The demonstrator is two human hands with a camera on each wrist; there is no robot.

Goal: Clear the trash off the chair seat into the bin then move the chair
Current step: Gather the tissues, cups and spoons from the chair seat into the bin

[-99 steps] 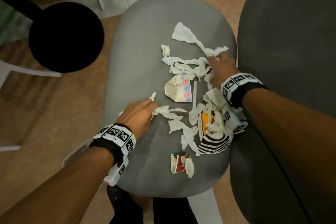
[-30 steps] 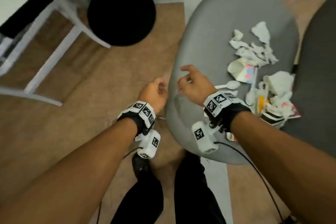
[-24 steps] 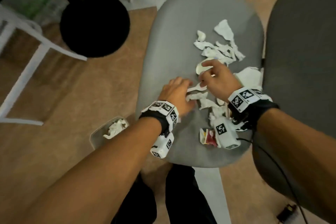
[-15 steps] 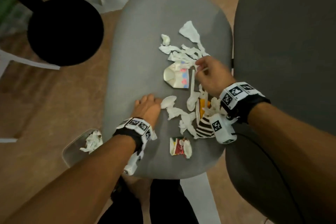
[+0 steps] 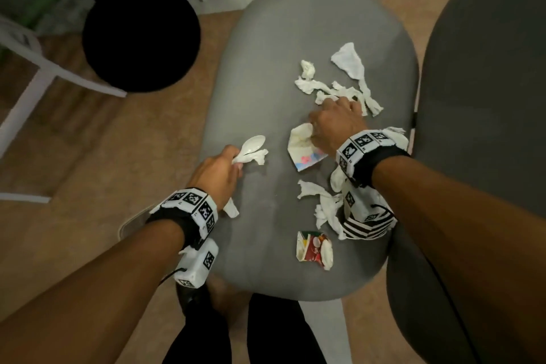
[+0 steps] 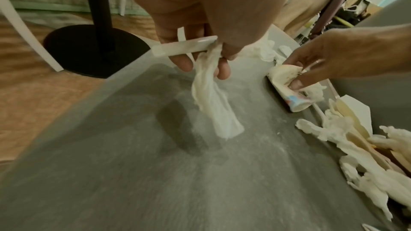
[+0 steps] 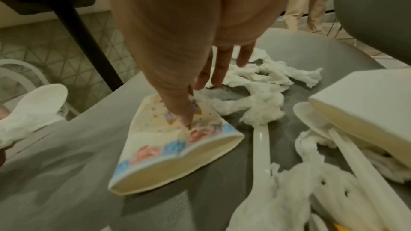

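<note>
The grey chair seat (image 5: 266, 68) carries torn tissue strips (image 5: 339, 89), a flattened flowered paper cup (image 5: 304, 148), a red wrapper (image 5: 314, 248) and a striped cup (image 5: 366, 227). My left hand (image 5: 218, 174) is near the seat's left edge and grips a white plastic spoon (image 5: 252, 146) together with a tissue strip (image 6: 211, 103) that hangs from the fingers. My right hand (image 5: 334, 124) pinches the paper cup (image 7: 177, 138), thumb on top and fingers reaching past it onto the tissue (image 7: 255, 80). Only a sliver of the bin (image 5: 124, 224) shows, under my left forearm.
A black round table base (image 5: 139, 35) and white chair legs (image 5: 29, 89) stand on the brown floor to the left. A second dark grey chair (image 5: 487, 97) sits close against the seat's right side. Two more plastic spoons (image 7: 262, 147) lie among the tissue.
My left hand has picked the spoon and a tissue strip off the seat and drawn them left. My right hand has dropped from the tissue strips onto the paper cup.
</note>
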